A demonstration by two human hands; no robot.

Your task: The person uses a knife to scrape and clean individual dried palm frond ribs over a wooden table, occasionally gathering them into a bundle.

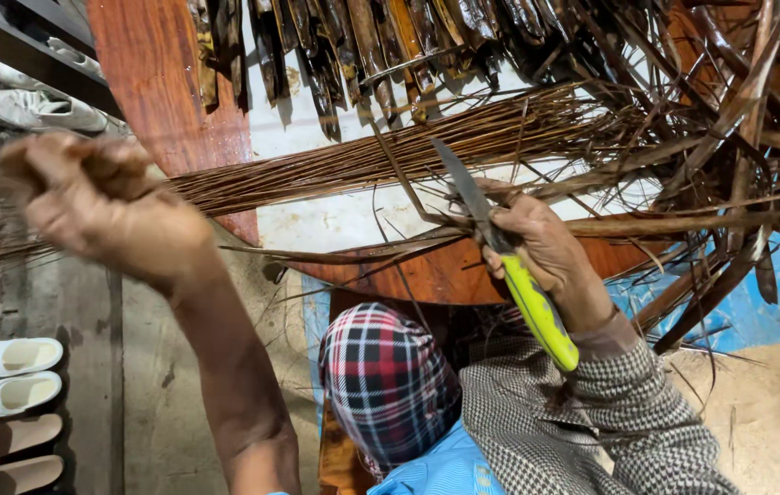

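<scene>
Left hand (101, 206) raised and fisted — grip closed around the ends of thin brown leaf ribs (362, 160) stretching across the round reddish wooden tabletop (170, 82). Right hand (536, 243) — grip closed on a yellow-green-handled steel knife (509, 261), blade up, against a dry strip.

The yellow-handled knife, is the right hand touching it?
Touching. The head view shows the right hand wrapped around the yellow-handled knife, fingers closed over its handle.

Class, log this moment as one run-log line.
left hand: fist shut on thin brown sticks | right hand: grips yellow-handled knife, blade up | dried leaf strips on wooden board
</scene>
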